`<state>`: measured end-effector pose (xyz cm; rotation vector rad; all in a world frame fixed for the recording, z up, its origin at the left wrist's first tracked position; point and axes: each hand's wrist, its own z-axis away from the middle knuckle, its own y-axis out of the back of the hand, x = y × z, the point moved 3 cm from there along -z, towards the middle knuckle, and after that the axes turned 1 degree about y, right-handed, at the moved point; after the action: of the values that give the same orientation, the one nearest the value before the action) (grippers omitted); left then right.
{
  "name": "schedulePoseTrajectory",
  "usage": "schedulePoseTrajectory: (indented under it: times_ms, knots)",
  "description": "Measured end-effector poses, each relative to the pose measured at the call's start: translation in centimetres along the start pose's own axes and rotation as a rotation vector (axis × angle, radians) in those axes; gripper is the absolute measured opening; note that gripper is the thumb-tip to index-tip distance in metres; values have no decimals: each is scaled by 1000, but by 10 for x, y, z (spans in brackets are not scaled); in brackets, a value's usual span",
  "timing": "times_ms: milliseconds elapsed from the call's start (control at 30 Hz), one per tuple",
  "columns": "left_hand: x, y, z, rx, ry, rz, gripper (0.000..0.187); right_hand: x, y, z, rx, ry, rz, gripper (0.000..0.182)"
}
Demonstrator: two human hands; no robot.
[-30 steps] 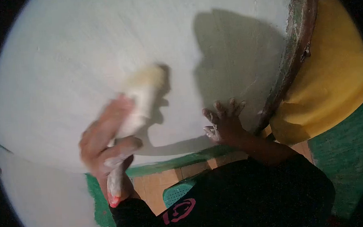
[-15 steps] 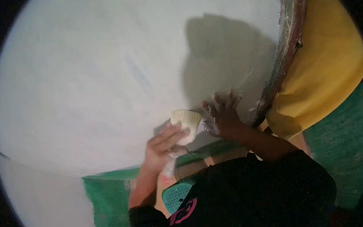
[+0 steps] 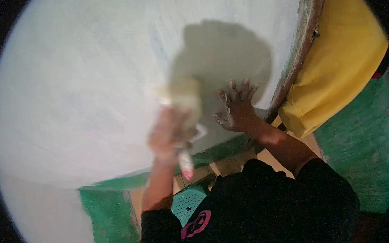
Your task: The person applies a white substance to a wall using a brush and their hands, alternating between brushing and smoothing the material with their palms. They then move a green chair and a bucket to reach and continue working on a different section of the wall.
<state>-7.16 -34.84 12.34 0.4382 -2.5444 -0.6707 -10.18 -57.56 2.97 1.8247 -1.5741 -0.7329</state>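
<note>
A wide paintbrush (image 3: 190,93) with pale bristles is gripped in my left hand (image 3: 166,129), blurred by motion. Its bristle end meets the white wall (image 3: 91,91), and its whitish handle with a pink tip sticks out below the hand. To the right, my right hand (image 3: 238,112) lies against the wall, fingers spread and smeared with whitish paint. A dark shadow of a head falls on the wall above both hands.
A yellow cloth (image 3: 332,66) hangs at the right beside a worn brown wooden frame (image 3: 303,58). Green paint covers the lower wall (image 3: 105,214). A turquoise perforated stool (image 3: 190,204) stands below on the tiled floor.
My left hand has moved up the wall with the paintbrush, whose handle now shows more. My right hand sits slightly higher in view, still spread.
</note>
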Motion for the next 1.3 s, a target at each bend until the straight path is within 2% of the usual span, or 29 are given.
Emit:
schedulePoseTrajectory:
  times_ms: [33, 67, 100, 133, 167, 200, 233, 300, 333, 367, 433, 500, 567, 600, 633, 667, 700, 767, 800, 867, 933, 1000, 1033, 1067, 1100, 1167, 1233, 1267, 1300]
  knots:
    - [22, -14, 0, -228, -52, 92, 34, 0, 1, -1, -2, -8, -52, 83]
    - [23, -26, 5, -461, -316, 57, 30, 1, 5, -2, -1, -13, -52, 83]
    - [23, -27, 2, -467, -313, 55, 30, -1, 8, -4, -163, -55, -49, 84]
    - [24, -27, -2, -492, -281, 127, 16, -2, 7, -2, -327, -89, -47, 84]
    - [25, -24, -7, -508, -248, 193, 9, -3, 3, 1, -326, -77, -55, 84]
    - [30, -13, -17, -481, -251, 70, 17, -3, -2, 2, -189, -80, -73, 84]
    - [38, 2, -32, -446, -240, 62, 16, -3, -4, 2, -50, -81, -96, 84]
    - [53, 33, -58, -343, -221, 92, 8, -2, -4, 2, -12, -44, -125, 83]
    - [55, 47, -64, -208, -31, 408, 5, -3, -2, 1, 19, -33, -137, 82]
    - [60, 58, -73, 8, -233, 199, 6, -4, 0, 0, 22, -22, -152, 82]
    - [78, 68, -93, 394, -609, -260, 15, -4, 7, -3, -255, -79, -103, 77]
    - [73, 51, -96, 470, -483, -240, 19, 0, 12, -4, -270, -58, -152, 74]
    - [75, 25, -79, 274, -522, -471, 18, 8, 16, -1, -284, -44, -191, 72]
    - [82, 8, -67, 162, -441, -496, 14, 10, 16, 1, -304, -3, -243, 71]
    - [71, -1, -56, 67, -407, -439, 11, 7, 16, -4, -332, 28, -285, 70]
    - [75, -14, -44, -48, -361, -392, 10, 10, 7, -1, -148, 108, -337, 70]
    - [79, -28, -36, -119, -375, -312, 9, 13, 9, 1, -142, 109, -347, 70]
    - [80, -31, -28, -312, -428, -289, 9, 13, 11, 1, -271, 106, -129, 73]
    - [83, -28, -33, -309, -419, -305, 9, 14, 14, -1, -214, 122, -125, 76]
    - [87, -15, -45, -340, -224, -287, 9, 14, 19, -5, -180, 126, -136, 77]
    - [106, 9, -75, -284, -243, -354, 11, 13, 23, -7, -150, 134, -150, 79]
    - [108, 28, -96, -144, -100, -538, 9, 13, 26, -9, -136, 118, -135, 82]
    - [120, 38, -111, -50, -306, -371, 10, 13, 26, -9, -135, 130, -144, 82]
    - [128, 43, -122, 52, -313, -355, 12, 14, 26, -9, -147, 139, -149, 84]
    - [131, 43, -129, 190, -433, -406, 18, 16, 24, -9, -156, 144, -154, 86]
    - [118, 46, -135, 440, -510, -459, 19, 17, 20, -9, -129, 162, -154, 86]
    - [93, 30, -124, 493, -428, -295, 9, 18, 19, -9, -102, 183, -157, 86]
    - [81, 17, -107, 404, -434, -434, 9, 18, 19, -9, -115, 186, -161, 86]
    - [87, -1, -94, 363, -320, -455, 13, 19, 18, -9, -127, 188, -165, 86]
